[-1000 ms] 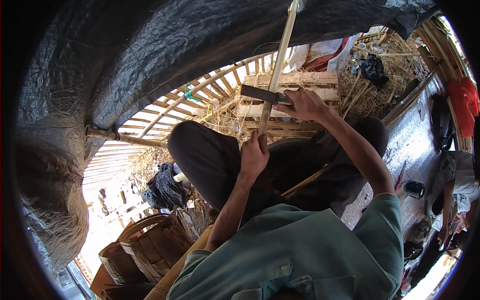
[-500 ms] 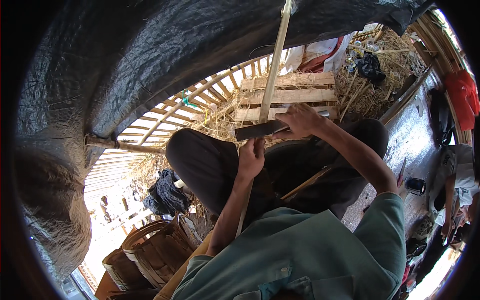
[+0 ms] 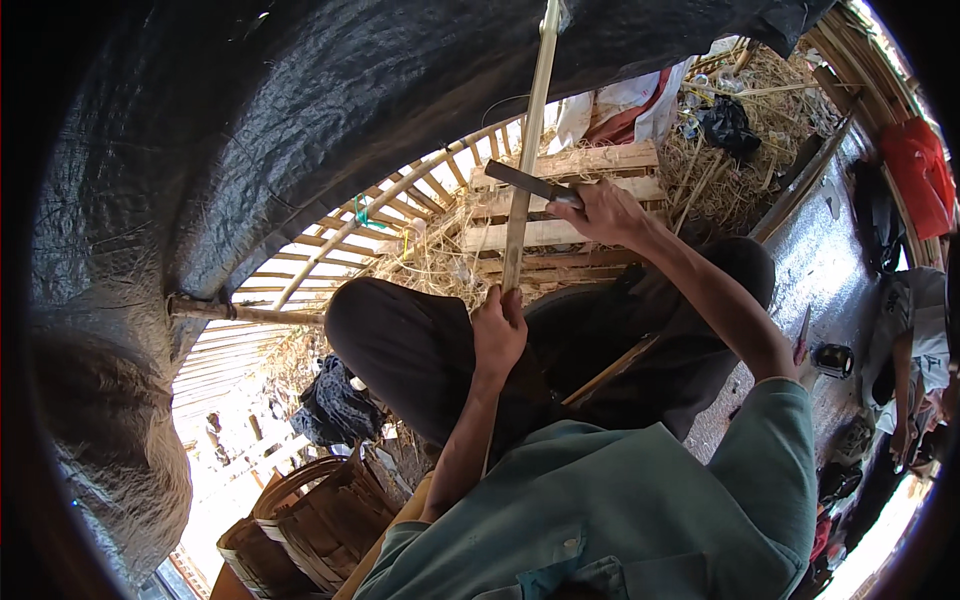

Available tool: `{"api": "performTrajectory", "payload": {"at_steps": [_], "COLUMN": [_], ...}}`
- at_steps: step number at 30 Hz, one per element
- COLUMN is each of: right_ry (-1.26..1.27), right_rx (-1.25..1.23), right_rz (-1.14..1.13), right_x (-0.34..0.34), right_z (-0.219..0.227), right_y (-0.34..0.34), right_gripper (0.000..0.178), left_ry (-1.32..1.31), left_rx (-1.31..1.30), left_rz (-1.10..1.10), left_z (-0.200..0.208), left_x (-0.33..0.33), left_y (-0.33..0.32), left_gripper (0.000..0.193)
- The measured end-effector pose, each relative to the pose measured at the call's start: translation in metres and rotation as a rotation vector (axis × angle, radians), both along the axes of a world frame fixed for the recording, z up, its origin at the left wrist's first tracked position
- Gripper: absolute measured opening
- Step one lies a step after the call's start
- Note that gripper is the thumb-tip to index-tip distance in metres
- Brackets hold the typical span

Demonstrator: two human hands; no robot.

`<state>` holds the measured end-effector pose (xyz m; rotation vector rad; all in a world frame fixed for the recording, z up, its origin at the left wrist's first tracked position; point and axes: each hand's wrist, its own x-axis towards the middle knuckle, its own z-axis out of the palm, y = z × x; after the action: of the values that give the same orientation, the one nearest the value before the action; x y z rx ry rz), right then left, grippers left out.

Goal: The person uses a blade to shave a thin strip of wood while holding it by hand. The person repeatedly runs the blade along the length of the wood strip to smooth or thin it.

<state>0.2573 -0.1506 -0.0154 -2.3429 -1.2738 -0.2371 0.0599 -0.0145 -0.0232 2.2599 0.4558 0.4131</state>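
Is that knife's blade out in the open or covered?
Out in the open: the knife shows its dark, bare blade crossing in front of the wooden strip, its handle in the right hand.

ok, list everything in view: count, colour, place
long flat bamboo strip: 1, pale tan, centre to top edge
straight-bladed metal knife: 1, dark grey, crossing strip
slatted wooden pallet: 1, light brown, upper centre
draped plastic sheet: 1, black, upper left
loose dry straw: uncounted, yellowish, upper right
crumpled plastic bag: 1, black, on straw
creased plastic bag: 1, red, right edge
curved basket-like pieces: several, brown, lower left
bunched patterned cloth: 1, dark, left
co-worker: 1, white top, right edge
right-side clutter: uncounted, mixed, unclear
left hand: 1, bare, on strip
right hand: 1, bare, on knife
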Motion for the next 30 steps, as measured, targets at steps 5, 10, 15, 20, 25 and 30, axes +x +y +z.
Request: {"api": "performTrajectory", "payload": {"at_steps": [5, 10, 15, 20, 25, 30], "right_ry": [-0.063, 0.151, 0.102, 0.150, 0.052, 0.193], "right_rx": [0.013, -0.187, -0.072, 0.046, -0.240, -0.171], "right_rz": [0.110, 0.257, 0.242, 0.038, 0.264, 0.125], "right_x": [-0.018, -0.038, -0.021, -0.028, -0.028, -0.024], "right_z": [0.012, 0.022, 0.011, 0.000, 0.017, 0.020], "right_y": [-0.009, 0.003, -0.001, -0.002, -0.003, 0.001], "right_gripper": [0.051, 0.058, 0.055, 0.050, 0.060, 0.063], "left_ry": [0.062, 0.038, -0.006, 0.093, -0.008, 0.124], "left_rx": [-0.019, -0.011, 0.044, 0.015, 0.050, -0.049], "left_rz": [0.003, 0.025, 0.015, 0.018, 0.024, 0.009], "left_z": [0.010, 0.009, 0.008, 0.015, 0.009, 0.004], "left_x": [0.000, -0.002, -0.002, -0.004, -0.001, -0.004], "left_y": [-0.003, -0.003, -0.006, -0.007, -0.006, 0.002], "left_gripper": [0.017, 0.017, 0.015, 0.016, 0.018, 0.018]}}
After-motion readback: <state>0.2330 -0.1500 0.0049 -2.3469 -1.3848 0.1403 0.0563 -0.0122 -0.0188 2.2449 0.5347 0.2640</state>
